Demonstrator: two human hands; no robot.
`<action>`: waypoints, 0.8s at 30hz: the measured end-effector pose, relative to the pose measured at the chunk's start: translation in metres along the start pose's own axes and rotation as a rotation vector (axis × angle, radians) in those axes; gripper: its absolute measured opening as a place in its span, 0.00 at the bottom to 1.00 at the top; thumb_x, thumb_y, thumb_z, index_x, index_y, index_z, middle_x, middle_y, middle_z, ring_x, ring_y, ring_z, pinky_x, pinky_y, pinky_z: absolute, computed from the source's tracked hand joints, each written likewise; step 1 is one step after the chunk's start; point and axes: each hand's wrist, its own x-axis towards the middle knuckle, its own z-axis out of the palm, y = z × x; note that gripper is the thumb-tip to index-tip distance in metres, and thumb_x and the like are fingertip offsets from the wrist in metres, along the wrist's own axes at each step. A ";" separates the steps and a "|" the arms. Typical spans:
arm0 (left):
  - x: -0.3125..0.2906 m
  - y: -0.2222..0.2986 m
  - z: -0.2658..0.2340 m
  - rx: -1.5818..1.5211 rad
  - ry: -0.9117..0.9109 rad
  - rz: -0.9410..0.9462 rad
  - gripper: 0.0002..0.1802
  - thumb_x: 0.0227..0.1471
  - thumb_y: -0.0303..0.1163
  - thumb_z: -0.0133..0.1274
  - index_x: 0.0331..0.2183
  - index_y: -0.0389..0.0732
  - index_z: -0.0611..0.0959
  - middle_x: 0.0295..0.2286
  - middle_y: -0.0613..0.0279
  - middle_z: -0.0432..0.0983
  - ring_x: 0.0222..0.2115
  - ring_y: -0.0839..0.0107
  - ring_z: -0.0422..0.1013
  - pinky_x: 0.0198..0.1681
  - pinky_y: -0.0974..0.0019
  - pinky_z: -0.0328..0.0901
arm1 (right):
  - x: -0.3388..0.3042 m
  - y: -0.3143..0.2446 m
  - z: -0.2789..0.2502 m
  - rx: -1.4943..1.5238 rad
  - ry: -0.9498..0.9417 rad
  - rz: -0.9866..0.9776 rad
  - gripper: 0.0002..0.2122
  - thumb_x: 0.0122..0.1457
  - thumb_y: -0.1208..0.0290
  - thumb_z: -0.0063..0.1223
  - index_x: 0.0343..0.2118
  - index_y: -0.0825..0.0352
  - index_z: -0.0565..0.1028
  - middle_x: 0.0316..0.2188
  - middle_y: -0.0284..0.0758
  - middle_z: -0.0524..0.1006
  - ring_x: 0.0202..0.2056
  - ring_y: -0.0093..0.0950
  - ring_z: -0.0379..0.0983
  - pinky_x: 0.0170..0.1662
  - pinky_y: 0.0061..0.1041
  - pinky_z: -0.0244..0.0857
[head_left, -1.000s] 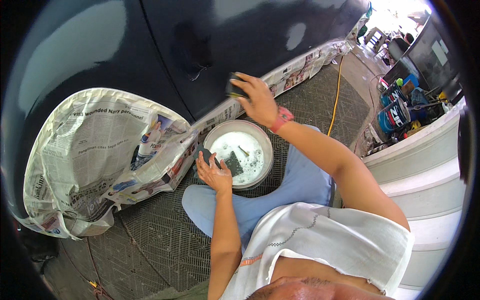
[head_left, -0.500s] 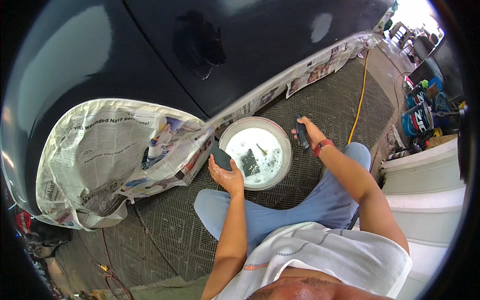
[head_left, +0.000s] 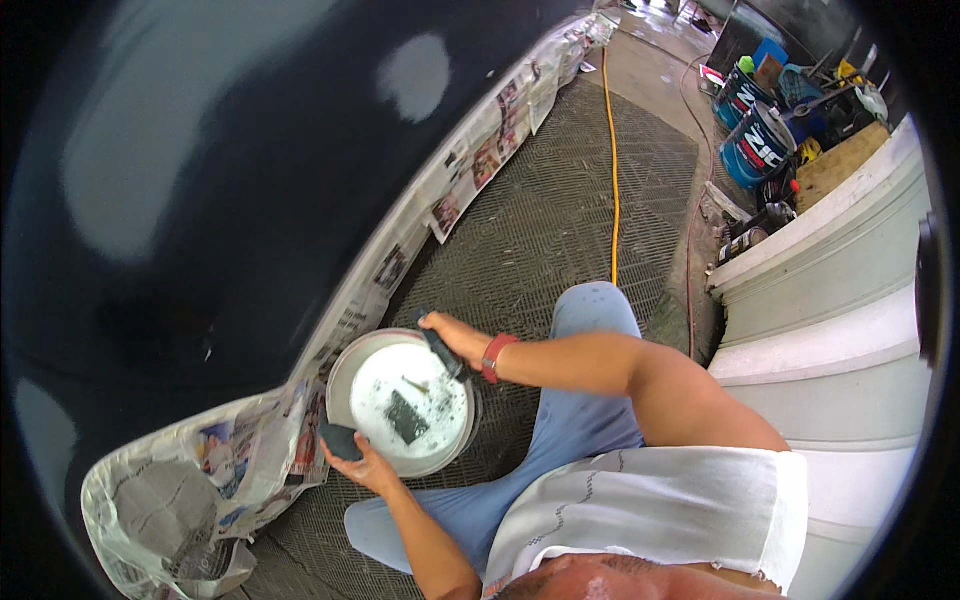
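My left hand is closed round a dark grey piece that looks like folded wet sandpaper, at the bucket's near left rim. Over the right rim, my right hand grips a narrow black block; a red band circles that wrist. Between both hands stands a pale round bucket of white, sudsy water. A dark rectangular piece and a thin greenish strip show in the suds.
A glossy black car panel rises at the left, its lower edge masked with newspaper. A yellow hose or cord crosses the ribbed mat. Blue-and-black pails stand far right, beyond a white ridged panel.
The view has shifted toward the right. My right hand has come in from beside the bucket to its rim, still holding the black block. My left hand keeps the grey piece.
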 end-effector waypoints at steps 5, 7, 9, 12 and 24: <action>-0.015 0.008 0.010 0.214 0.022 0.029 0.39 0.63 0.33 0.62 0.69 0.41 0.65 0.64 0.41 0.65 0.58 0.45 0.71 0.59 0.47 0.71 | 0.001 -0.015 -0.009 -0.030 -0.070 -0.066 0.23 0.70 0.51 0.43 0.33 0.68 0.79 0.29 0.33 0.78 0.30 0.25 0.72 0.39 0.31 0.67; -0.020 0.007 0.017 0.243 0.016 0.036 0.39 0.63 0.32 0.62 0.69 0.41 0.64 0.64 0.40 0.64 0.58 0.44 0.70 0.59 0.47 0.72 | 0.003 -0.024 -0.014 -0.061 0.023 -0.069 0.24 0.69 0.49 0.44 0.34 0.70 0.79 0.28 0.33 0.78 0.30 0.25 0.73 0.39 0.31 0.67; -0.026 0.014 0.031 0.251 0.013 0.052 0.40 0.63 0.30 0.61 0.70 0.41 0.62 0.65 0.40 0.63 0.59 0.44 0.70 0.59 0.46 0.72 | 0.015 -0.028 -0.020 -0.112 0.135 -0.091 0.25 0.68 0.48 0.46 0.35 0.71 0.80 0.26 0.32 0.76 0.32 0.25 0.74 0.39 0.31 0.68; -0.048 0.048 0.068 0.117 0.005 -0.043 0.40 0.64 0.26 0.59 0.71 0.41 0.60 0.67 0.41 0.58 0.62 0.46 0.65 0.63 0.48 0.67 | 0.032 -0.039 -0.061 -0.093 -0.138 -0.192 0.25 0.67 0.50 0.48 0.32 0.72 0.81 0.26 0.32 0.76 0.31 0.24 0.74 0.39 0.31 0.69; -0.089 0.105 0.167 0.340 -0.331 -0.086 0.59 0.64 0.54 0.61 0.75 0.41 0.42 0.73 0.39 0.38 0.73 0.43 0.41 0.76 0.43 0.40 | 0.067 -0.114 -0.182 0.021 0.061 -0.191 0.20 0.67 0.51 0.51 0.42 0.69 0.72 0.30 0.30 0.71 0.29 0.20 0.68 0.33 0.24 0.67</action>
